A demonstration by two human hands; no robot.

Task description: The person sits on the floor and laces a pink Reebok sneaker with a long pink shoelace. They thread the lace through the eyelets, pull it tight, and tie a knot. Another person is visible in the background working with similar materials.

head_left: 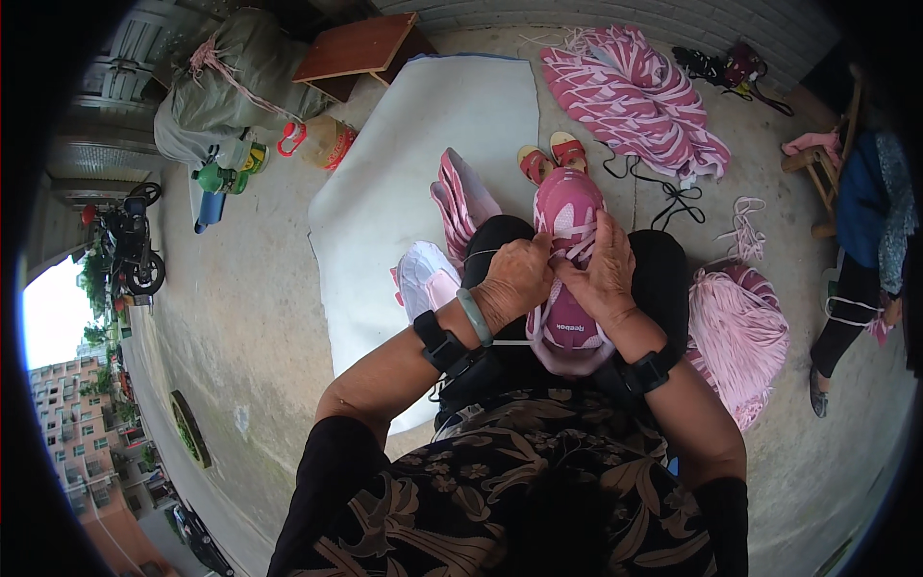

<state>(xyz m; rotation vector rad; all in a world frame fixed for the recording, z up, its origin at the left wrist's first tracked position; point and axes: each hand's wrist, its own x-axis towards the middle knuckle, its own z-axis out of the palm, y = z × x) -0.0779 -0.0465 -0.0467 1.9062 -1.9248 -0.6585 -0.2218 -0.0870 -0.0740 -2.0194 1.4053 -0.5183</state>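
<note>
On my lap lies a pink shoe upper point(569, 207), its rounded toe pointing away from me, with pale laces across its middle. My left hand point(519, 279) is closed at the left edge of the lacing, its fingertips pinched on a pale shoelace point(575, 238). My right hand point(601, 269) wraps the right side of the upper, fingers along its edge and thumb over the lacing. Left of my knee are folded pink-and-white pieces point(463, 204) and a white-and-pink upper point(427, 277). Beside my right leg sits a thick bundle of pink laces point(738, 332).
A white sheet point(385, 183) covers the ground ahead. Beyond my knees stand red sandals point(567, 151), with a heap of pink-and-white uppers point(630, 101) behind. A large bottle point(325, 142) and wooden stool point(351, 53) are far left. Another person point(865, 221) sits at right.
</note>
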